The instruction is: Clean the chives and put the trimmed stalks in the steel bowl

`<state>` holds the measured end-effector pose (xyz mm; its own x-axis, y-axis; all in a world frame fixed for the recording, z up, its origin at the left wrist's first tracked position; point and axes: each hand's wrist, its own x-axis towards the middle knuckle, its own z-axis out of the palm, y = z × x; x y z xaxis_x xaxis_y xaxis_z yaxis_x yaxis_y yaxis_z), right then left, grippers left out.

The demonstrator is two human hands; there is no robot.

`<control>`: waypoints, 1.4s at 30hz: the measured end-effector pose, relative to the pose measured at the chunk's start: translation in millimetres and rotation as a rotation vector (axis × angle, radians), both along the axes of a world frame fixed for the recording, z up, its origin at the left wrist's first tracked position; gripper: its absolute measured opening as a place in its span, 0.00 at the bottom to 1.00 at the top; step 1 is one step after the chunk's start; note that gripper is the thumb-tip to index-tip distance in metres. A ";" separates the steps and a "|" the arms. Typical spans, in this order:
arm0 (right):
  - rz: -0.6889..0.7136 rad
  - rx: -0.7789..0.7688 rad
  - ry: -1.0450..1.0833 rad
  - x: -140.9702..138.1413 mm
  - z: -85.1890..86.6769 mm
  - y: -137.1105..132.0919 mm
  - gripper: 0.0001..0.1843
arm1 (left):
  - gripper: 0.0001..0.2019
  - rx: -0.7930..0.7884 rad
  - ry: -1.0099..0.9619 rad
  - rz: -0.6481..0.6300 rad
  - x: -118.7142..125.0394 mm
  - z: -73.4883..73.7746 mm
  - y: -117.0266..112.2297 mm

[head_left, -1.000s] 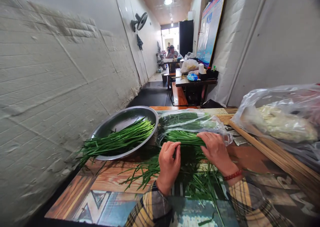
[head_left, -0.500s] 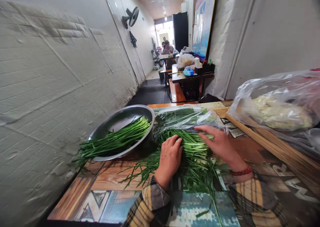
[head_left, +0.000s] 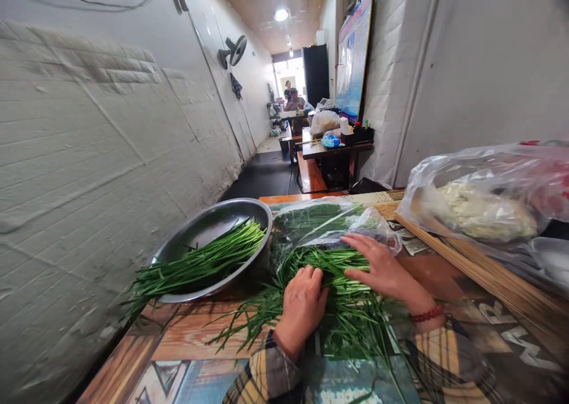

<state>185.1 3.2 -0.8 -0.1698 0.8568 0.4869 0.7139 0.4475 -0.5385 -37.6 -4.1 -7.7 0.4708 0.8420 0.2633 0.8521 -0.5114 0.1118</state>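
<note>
So, a loose pile of chives is being pressed down on the worktop, just beside the metal basin and touching the mouth of the thin plastic bag behind it. The right hand is being laid flat on the far side of the pile, fingers spread, nothing gripped. The left hand is being curled down onto the near-left side. A few stalks may be getting pinched under it, but that can't be told, since the fingertips are being buried in the green.

Stuff that could go wrong, as a guess:
- Leaf tips are being fanned out toward the near edge, so strands could get dragged off by a plaid sleeve.
- The second bunch is being left hanging over the basin rim on the wall side; one bump to the basin and it could slide out.
- The bag is flimsy and could get pulled along with the stalks.
- The bamboo skewers are lying near the right wrist and could be rolled by an elbow.

Hard to make out: more greens are being blurred by the plastic, and the pale lumpy stuff in the big clear bag can't be identified. That bag is being cut off at the right edge, and the near edge of the worktop is being covered by the sleeves.
</note>
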 end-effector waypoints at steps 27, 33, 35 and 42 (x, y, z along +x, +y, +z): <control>-0.030 -0.033 0.225 18.3 8.6 4.9 0.15 | 0.09 0.223 -0.520 0.037 -3.7 10.2 6.1; -0.118 -0.062 -0.121 22.9 -6.0 6.8 0.12 | 0.22 0.066 -0.253 -0.293 9.6 12.3 1.0; -0.173 -0.074 -0.188 23.3 -13.0 9.1 0.11 | 0.33 0.011 -0.101 -0.432 15.1 8.9 1.1; -0.299 0.096 -0.059 18.0 -20.7 20.8 0.14 | 0.29 0.136 0.035 -0.342 43.2 -4.5 29.8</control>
